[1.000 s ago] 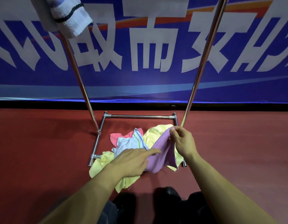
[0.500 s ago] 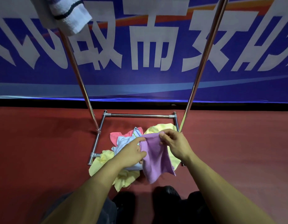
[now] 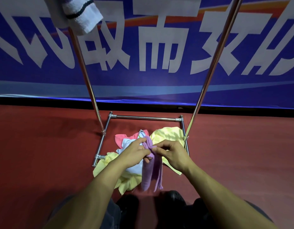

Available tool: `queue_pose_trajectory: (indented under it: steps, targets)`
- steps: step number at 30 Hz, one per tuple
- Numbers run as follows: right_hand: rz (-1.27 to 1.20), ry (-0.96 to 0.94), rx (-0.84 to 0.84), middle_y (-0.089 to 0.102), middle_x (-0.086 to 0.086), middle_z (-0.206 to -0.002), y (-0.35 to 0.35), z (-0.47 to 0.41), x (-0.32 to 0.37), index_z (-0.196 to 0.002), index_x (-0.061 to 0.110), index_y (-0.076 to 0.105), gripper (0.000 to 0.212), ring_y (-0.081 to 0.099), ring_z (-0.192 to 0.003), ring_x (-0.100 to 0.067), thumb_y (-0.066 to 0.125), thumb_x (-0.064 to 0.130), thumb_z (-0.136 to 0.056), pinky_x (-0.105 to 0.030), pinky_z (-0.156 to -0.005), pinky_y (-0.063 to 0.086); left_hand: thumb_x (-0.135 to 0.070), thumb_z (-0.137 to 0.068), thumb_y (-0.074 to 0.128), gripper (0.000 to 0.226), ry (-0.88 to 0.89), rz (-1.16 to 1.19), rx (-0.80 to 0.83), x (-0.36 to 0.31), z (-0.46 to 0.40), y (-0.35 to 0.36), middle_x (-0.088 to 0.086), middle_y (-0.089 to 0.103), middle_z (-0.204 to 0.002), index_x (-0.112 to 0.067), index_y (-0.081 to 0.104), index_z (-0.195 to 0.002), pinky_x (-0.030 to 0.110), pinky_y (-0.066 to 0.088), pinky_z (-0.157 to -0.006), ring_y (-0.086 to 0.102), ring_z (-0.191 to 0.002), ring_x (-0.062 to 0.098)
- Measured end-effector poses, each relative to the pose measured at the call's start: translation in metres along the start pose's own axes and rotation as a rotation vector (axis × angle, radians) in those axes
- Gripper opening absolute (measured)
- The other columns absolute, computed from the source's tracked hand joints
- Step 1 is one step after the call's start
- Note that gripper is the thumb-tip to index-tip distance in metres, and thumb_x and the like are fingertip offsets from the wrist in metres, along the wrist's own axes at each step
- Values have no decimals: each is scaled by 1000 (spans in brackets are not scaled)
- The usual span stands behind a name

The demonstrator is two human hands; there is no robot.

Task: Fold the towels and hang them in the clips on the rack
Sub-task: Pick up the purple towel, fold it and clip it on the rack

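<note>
A purple towel hangs doubled over between my hands, above the pile on the floor. My left hand grips its bunched top edge. My right hand pinches the same top edge from the right, so both hands meet at the fold. Below lie a yellow towel, a pink towel and a white towel with coloured stripes. The metal rack stands around the pile, its two poles rising out of view. A white towel with a dark stripe hangs at the top left; the clips are not visible.
A blue banner with large white characters runs behind the rack. The floor is red carpet. My dark shoes stand just short of the pile.
My hands have come together, bringing the purple towel's two top corners to one point. The towel went from spread flat to hanging folded in a narrow strip.
</note>
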State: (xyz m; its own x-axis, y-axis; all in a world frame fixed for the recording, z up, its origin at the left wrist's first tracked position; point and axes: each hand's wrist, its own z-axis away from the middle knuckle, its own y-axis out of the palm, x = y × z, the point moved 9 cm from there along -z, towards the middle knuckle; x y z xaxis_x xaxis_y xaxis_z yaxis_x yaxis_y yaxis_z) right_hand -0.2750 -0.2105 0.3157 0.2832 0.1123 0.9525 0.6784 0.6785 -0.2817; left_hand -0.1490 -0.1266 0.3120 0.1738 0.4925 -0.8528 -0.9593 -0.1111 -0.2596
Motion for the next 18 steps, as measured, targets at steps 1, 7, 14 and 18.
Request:
queue_pose_trajectory:
  steps: [1,7,14,18]
  targets:
    - [22,-9,-4,78,4,-88,1,0,0,-94,12,81,6,70,-81,-2,77,15,-92,-22,-82,56,-7,-91,59,65,4,13,8,-1,1,2,7,78,-89,-21,36,-150,21,38,-53,71,-71,10]
    - [100,-39,17,75,10,-88,6,2,3,-97,14,82,10,66,-81,2,76,21,-93,-13,-79,49,-5,-93,57,60,-5,55,1,-4,4,2,2,77,-85,-17,38,-149,20,39,-53,71,-70,13]
    - [114,12,44,72,7,-100,9,1,-2,-105,20,80,31,69,-92,-7,89,34,-79,-19,-79,53,1,-93,39,40,-39,302,-42,-1,4,-2,1,68,-60,-17,56,-124,31,46,-63,69,-66,14]
    - [123,13,19,74,6,-95,8,1,-2,-95,25,73,29,66,-81,-3,93,29,-74,-21,-73,54,0,-96,35,47,-23,416,-39,0,2,-1,10,72,-68,-9,45,-141,30,50,-61,69,-75,26]
